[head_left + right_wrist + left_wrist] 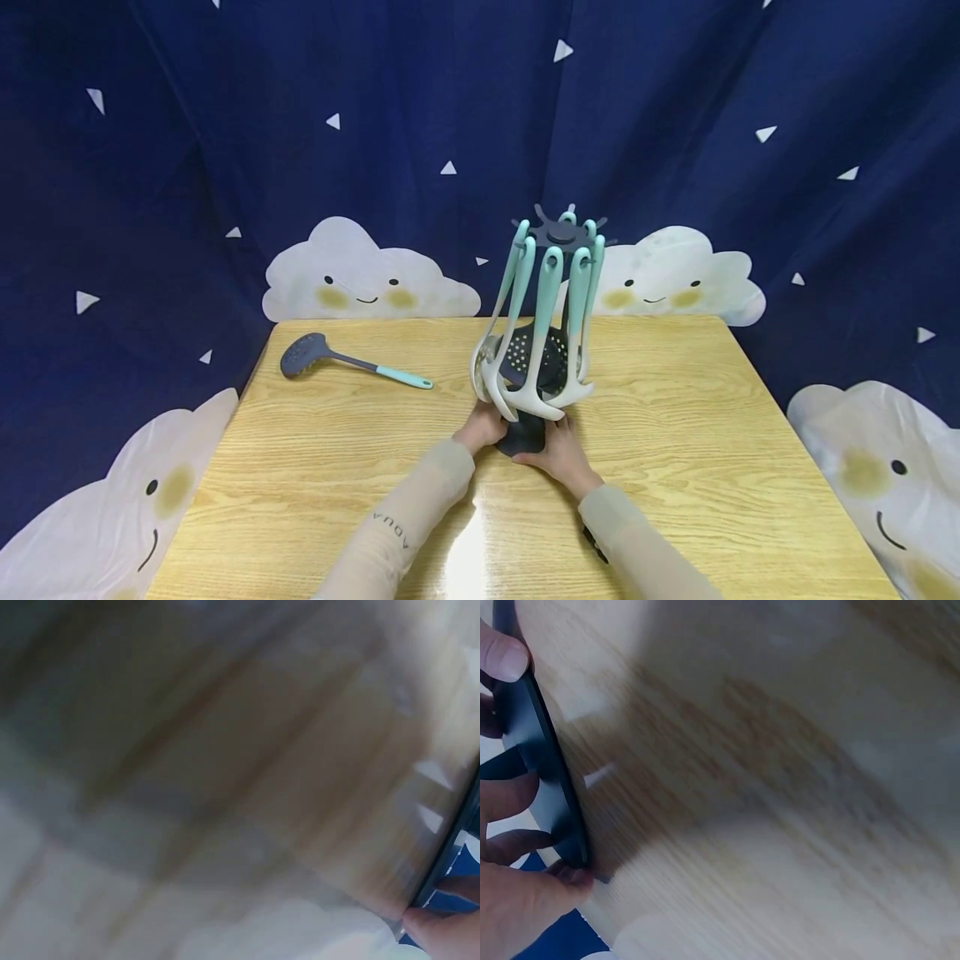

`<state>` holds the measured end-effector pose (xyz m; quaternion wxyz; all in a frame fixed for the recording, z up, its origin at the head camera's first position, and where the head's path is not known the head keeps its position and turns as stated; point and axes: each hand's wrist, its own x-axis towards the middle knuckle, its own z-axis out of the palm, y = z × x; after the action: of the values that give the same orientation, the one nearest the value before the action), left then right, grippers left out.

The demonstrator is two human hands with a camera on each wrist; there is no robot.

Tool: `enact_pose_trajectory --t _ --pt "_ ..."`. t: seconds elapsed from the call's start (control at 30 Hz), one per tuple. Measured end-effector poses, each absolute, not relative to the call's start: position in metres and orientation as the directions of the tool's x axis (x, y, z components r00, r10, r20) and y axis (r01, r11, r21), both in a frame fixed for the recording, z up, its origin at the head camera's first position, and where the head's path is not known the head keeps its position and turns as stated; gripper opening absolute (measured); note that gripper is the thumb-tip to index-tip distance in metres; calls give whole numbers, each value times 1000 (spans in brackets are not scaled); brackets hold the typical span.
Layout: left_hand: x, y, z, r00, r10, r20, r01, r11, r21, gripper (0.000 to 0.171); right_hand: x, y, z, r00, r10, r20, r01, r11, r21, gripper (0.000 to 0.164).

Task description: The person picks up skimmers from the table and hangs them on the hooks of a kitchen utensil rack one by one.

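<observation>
A dark utensil stand (561,233) carries several kitchen utensils by their mint-green handles (547,292). Their heads are white or dark, and dark slotted ones show behind the white ones. Below them, both hands grip the stand's dark base (522,435) by its edge, the left hand (483,425) on one side and the right hand (562,454) on the other. In the left wrist view, fingers and thumb close on the thin rim of the base plate (551,765). The right wrist view catches fingertips (427,926) at the end of the base's dark edge (442,862).
A dark slotted skimmer (303,354) with a mint-green handle end lies on the left of the wooden table (675,433). A navy curtain (420,100) with white triangles and smiling clouds hangs behind and along the sides.
</observation>
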<state>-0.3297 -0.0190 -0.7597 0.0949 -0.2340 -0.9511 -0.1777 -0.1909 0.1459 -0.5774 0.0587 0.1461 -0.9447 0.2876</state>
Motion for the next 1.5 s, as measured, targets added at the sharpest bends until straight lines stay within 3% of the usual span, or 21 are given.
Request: enact_pose_trajectory --t 0.1,0.2,0.43,0.5,0.7,0.77,0.93,1.03,1.1,1.17,1.37,1.5 --pt "-343 -18 -794 -854 409 321 496 826 269 23 -192 149 -577 -944 -267 192 -329 783 -527 108" --pt "-343 -17 -803 -853 387 349 487 832 267 29 -194 152 -578 -931 -301 206 -365 772 -521 107" --pt "-313 -14 -762 -891 340 302 434 834 340 30 -200 159 -580 -907 -361 217 -421 747 -515 106" --pt "-308 -12 -759 -872 331 360 447 838 312 31 -201 160 -580 -903 -371 214 -427 740 -519 105" --pt "-302 -6 -752 -882 293 370 410 864 293 49 -206 166 -580 -887 -410 210 -456 713 -532 104" --pt "-308 -4 -762 -901 276 334 381 872 307 55 -208 167 -580 -883 -424 199 -461 713 -527 104" --pt "-327 2 -820 -871 218 440 354 900 255 59 -211 170 -580 -868 -456 196 -486 697 -527 103" --pt "-329 4 -832 -866 192 461 339 905 259 62 -212 172 -579 -860 -473 191 -497 693 -523 102" --pt "-322 5 -817 -894 187 407 321 901 290 62 -213 173 -578 -858 -481 182 -497 689 -528 102" --pt "-308 6 -794 -887 173 429 316 904 289 58 -215 175 -577 -852 -493 176 -503 680 -534 101" --pt "-248 9 -679 -909 134 394 265 917 298 46 -221 181 -579 -828 -541 148 -524 653 -546 101" --pt "-245 12 -673 -918 121 378 237 931 279 38 -226 183 -579 -805 -570 161 -553 625 -551 101"
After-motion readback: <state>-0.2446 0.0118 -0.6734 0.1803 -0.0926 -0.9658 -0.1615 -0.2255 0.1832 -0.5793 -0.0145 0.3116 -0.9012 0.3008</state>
